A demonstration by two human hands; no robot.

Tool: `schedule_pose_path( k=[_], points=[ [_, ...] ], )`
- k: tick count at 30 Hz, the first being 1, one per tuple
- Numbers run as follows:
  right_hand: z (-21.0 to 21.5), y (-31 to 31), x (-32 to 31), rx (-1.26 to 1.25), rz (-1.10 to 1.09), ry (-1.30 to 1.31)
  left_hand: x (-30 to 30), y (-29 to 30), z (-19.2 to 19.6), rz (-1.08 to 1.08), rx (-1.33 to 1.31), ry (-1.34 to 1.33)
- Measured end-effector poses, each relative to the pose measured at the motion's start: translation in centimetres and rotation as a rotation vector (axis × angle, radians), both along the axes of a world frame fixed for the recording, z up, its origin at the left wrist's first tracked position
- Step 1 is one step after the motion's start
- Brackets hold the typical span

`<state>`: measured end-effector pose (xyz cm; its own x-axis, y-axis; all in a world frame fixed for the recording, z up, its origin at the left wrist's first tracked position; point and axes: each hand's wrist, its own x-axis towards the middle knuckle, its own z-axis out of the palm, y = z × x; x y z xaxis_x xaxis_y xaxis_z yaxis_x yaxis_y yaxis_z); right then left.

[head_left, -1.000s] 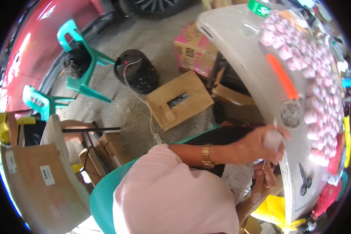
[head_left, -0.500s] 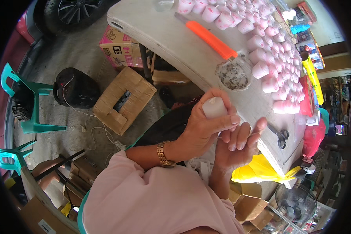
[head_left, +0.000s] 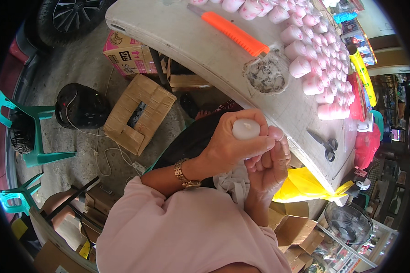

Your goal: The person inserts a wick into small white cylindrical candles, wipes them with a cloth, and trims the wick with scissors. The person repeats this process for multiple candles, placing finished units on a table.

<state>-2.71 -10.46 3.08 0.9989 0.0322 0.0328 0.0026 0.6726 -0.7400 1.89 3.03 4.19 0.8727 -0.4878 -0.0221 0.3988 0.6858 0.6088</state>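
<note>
I see the left hand wrapped around a small white candle, fingers closed on its side, flat top facing up. A gold wristwatch sits on that wrist. Right hand is curled narrow just beside it, fingertips touching the candle's lower edge; can't tell what it grips, if anything. A white cloth hangs beneath both hands. The candle is held over the lap, short of the white tabletop edge. On the tabletop: an orange-handled knife, a round grey dish of scrapings at its tip, rows of pink candles beyond, and scissors near the right end. A cardboard box and a black helmet lie on the floor.
</note>
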Motion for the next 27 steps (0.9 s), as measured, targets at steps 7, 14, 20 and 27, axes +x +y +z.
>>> schedule_pose_path(
  k=[7, 14, 20, 27],
  points=[
    [0.2, -0.4, -0.1, -0.033, 0.023, 0.018, 0.1, 0.1, -0.3, -0.052, 0.031, -0.033],
    [0.2, -1.0, -0.4, -0.070, 0.054, 0.007, 0.2, -0.2, -1.2, -0.124, 0.064, -0.111],
    [0.1, -2.0, -0.6, -0.109, 0.019, 0.164, 0.3, -0.6, -1.5, -0.163, 0.147, -0.125],
    [-0.1, -2.7, 0.9, -0.018, 0.077, -0.021, 0.5, 0.8, -1.1, -0.140, 0.025, -0.192]
  ],
)
